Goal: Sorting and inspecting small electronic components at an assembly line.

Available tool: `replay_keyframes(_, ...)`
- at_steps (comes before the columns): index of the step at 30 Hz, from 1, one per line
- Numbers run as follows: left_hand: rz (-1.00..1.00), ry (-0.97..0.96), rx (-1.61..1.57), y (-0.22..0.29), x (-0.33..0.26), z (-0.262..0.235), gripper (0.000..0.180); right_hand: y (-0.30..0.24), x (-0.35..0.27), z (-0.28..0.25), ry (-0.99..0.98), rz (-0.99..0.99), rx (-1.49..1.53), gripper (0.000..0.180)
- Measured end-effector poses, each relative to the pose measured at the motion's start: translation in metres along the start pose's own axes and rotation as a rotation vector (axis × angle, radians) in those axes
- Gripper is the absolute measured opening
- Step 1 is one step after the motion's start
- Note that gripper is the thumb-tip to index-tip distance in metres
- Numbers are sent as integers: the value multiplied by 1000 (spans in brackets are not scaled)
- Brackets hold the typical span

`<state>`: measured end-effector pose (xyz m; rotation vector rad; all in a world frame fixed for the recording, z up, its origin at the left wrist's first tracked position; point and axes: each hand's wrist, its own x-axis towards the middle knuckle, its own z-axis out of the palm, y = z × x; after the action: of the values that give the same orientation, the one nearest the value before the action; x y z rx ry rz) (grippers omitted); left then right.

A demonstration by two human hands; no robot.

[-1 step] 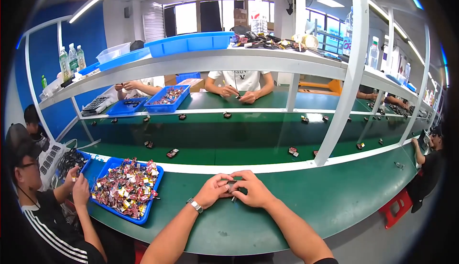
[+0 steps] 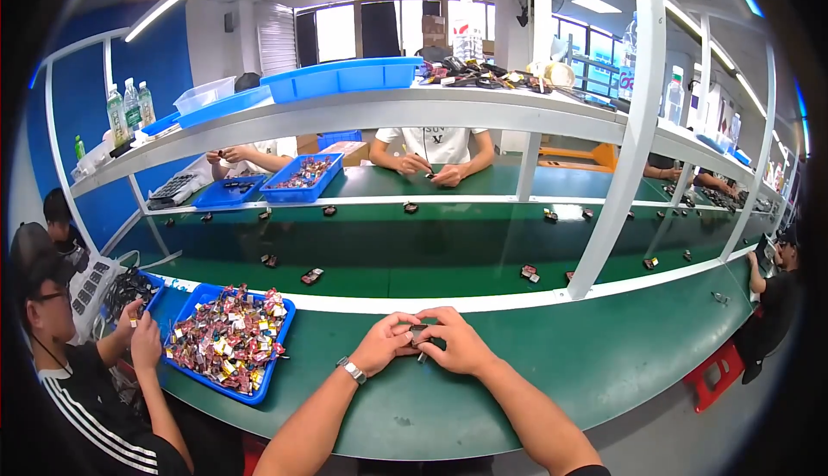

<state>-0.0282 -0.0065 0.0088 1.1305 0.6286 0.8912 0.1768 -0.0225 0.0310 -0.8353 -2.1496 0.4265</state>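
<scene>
Above the near green worktop (image 2: 535, 364), my two hands meet around a small, dark, flat-sided piece (image 2: 420, 333). Its exact kind cannot be made out, since fingers cover most of it. My left hand (image 2: 385, 343), with a silver watch on the wrist, pinches it from the left. From the other side, my right hand (image 2: 459, 343) grips it between thumb and curled fingers. A small shiny end (image 2: 422, 358) pokes out below the right thumb. To the left of my forearms stands a blue tray (image 2: 285, 338) heaped with small red, yellow and white labelled parts (image 2: 228, 338).
A white rail (image 2: 414, 305) separates my worktop from a dark green belt (image 2: 431, 256) carrying scattered small parts. One white post (image 2: 621, 148) rises at the right. A co-worker (image 2: 86, 398) sits close on the left; others work across the belt. Overhead runs a shelf (image 2: 362, 112).
</scene>
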Motion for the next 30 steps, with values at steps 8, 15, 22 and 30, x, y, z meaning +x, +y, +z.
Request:
replay_keyframes(8,-14,-24,-64,-3,2,-6,23,-6,0,12,155,85,-7,14)
replay_keyframes(15,9,-12,-93,-4,0,-5,23,-8,-1,19,221,86,-54,15)
replay_keyframes(22,50,4,-136,-4,0,-5,22,-6,1,21,223,105,12,17)
replay_keyframes(30,40,-9,-118,-4,0,-4,22,-5,-1,23,197,164,13,16)
